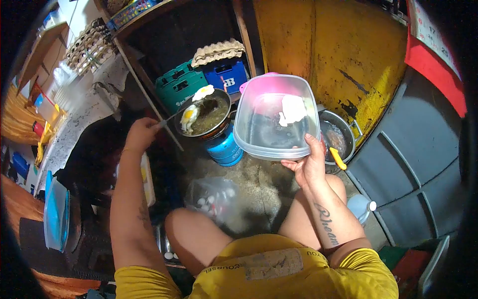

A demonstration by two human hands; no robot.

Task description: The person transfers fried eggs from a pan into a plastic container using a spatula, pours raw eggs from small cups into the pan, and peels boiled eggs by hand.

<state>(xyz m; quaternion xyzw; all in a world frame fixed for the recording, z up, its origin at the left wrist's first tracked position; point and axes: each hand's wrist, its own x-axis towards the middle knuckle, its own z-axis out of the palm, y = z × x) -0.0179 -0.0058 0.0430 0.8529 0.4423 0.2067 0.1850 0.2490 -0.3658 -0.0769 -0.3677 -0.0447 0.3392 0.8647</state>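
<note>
My left hand (142,134) is closed around the handle end of a spatula (172,117) whose shaft reaches over a frying pan (216,123). At the spatula's far end, above the pan's back rim, is a fried egg (203,92). Another fried egg (189,118) lies at the pan's left side, beside bubbling oil. My right hand (309,164) grips the near right edge of a clear plastic container (271,149), tilted toward me. A white, egg-like piece (294,109) shows inside it. Something pink (269,89) shows through the container's far part.
Under the pan stands a blue gas canister (225,149). A metal pot (353,142) with a yellow-handled utensil (337,158) is right of the container. A plastic bag with eggshells (211,197) lies on the floor. Green (174,82) and blue crates (226,74) stand behind.
</note>
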